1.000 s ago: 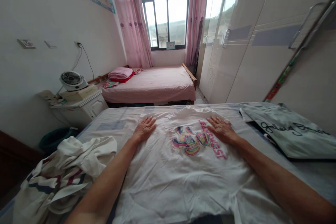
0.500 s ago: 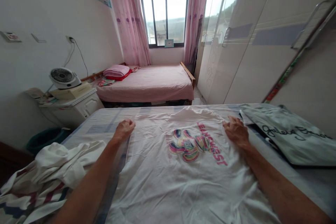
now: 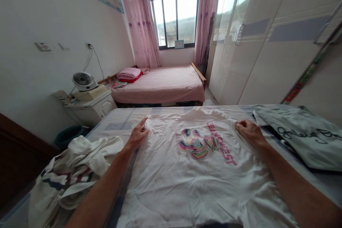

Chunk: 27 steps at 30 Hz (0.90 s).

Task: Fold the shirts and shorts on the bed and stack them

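Lying flat on the near bed (image 3: 117,123), chest print up, white T-shirt (image 3: 192,181) with long axis running away toward the collar. Left hand (image 3: 137,136) at the left shoulder edge, index extended, apparently pinching fabric with the other fingers. Right hand (image 3: 249,132) curled on the right shoulder edge, seemingly gripping cloth. 2 hands about equally far up, 1 per side.

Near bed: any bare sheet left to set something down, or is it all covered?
Bare sheet shows along the far edge, left of the white T-shirt and beyond the left hand. A thin strip lies between the right hand and the grey garment. The near left is crowded by the crumpled striped clothes.
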Tool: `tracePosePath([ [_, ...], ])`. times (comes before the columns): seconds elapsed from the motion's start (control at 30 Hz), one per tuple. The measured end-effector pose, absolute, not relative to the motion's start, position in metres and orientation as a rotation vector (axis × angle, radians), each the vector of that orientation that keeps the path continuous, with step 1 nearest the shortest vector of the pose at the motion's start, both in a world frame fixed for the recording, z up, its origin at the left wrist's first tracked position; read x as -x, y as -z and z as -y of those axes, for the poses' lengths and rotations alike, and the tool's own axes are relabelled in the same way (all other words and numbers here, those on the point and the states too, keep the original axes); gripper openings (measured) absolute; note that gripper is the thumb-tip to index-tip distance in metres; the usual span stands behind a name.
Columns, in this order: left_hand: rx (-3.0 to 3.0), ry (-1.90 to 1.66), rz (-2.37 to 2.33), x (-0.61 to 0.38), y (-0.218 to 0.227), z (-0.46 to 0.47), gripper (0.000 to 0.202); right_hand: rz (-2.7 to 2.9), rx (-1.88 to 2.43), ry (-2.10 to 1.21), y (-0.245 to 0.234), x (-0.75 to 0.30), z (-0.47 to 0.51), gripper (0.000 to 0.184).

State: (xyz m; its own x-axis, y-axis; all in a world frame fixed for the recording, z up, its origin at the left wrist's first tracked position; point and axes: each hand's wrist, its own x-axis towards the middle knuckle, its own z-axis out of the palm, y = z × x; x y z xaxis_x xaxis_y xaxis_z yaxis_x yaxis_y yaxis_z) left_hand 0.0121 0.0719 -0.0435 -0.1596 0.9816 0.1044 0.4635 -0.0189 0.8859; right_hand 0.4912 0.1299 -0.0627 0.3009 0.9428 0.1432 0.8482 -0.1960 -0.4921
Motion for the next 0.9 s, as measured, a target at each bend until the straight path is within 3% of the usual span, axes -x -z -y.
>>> tracePosePath([
  [0.2, -1.541, -1.163, -1.628, -0.009, 0.052, -0.080, 0.064, 1.695, 1.769, -0.469, 0.055, -0.491, -0.127, 0.070],
  [0.47, -1.450, -1.246, -1.666, -0.007, 0.059, -0.084, 0.047, 1.674, 1.630, -0.546, 0.062, -0.490, -0.128, 0.036],
  [0.6, -1.279, -1.334, -1.554, -0.009, 0.049, -0.079, 0.052, 1.411, 1.513, -0.752, 0.053, -0.487, -0.123, 0.040],
  [0.8, -0.970, -1.551, -1.312, 0.006, 0.003, -0.065, 0.069, 1.066, 1.217, -1.139, -0.006, -0.499, -0.104, 0.044],
  [0.9, -1.008, -1.610, -1.284, 0.010, -0.027, -0.076, 0.062, 1.225, 1.218, -1.064, -0.037, -0.502, -0.106, 0.043],
])
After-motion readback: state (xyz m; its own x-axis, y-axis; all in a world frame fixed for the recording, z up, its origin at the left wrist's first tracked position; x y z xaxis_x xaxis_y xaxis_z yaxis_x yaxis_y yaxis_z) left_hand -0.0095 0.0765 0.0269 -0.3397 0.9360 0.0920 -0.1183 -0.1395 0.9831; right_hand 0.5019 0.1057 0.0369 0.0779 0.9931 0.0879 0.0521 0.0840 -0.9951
